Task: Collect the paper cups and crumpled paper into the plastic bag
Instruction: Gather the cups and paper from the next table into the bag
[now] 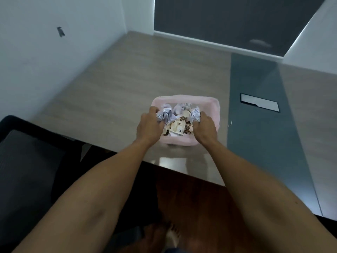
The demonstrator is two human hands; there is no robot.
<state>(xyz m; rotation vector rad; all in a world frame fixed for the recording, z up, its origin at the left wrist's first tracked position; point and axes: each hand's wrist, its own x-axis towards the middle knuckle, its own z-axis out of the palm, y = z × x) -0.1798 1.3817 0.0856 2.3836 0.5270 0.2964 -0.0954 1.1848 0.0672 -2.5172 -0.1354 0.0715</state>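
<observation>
Pink bag (213, 105) sits on the worktop (127, 73), near the front edge, mouth pulled wide. Inside the bag: crumpled paper (166, 115) with printed text at the left and back, another wad (194, 115) at the right, and paper cups (179, 126) with a brown bean pattern lying in the middle toward the near side.

Left hand (148, 126) is at the bag's left rim, fingers curled over the edge and clamped on the bag film. Right hand (205, 129) is at the right rim, fingers curled down, gripping the bag beside the right-hand wad; can't tell if it also touches the paper. Both forearms reach in from the near side.

Right of the bag: dark grey strip (259, 125) running across the worktop, with a rectangular cable hatch (259, 105) set in it, well apart from the bag. Left of the bag, off the worktop edge: black chair (27, 161). Behind the bag, far side: white wall (54, 33) with a small dark mark, and a dark window (228, 21). Below the bag, past the worktop edge: reddish-brown floor (191, 198) and a bare foot (156, 236).
</observation>
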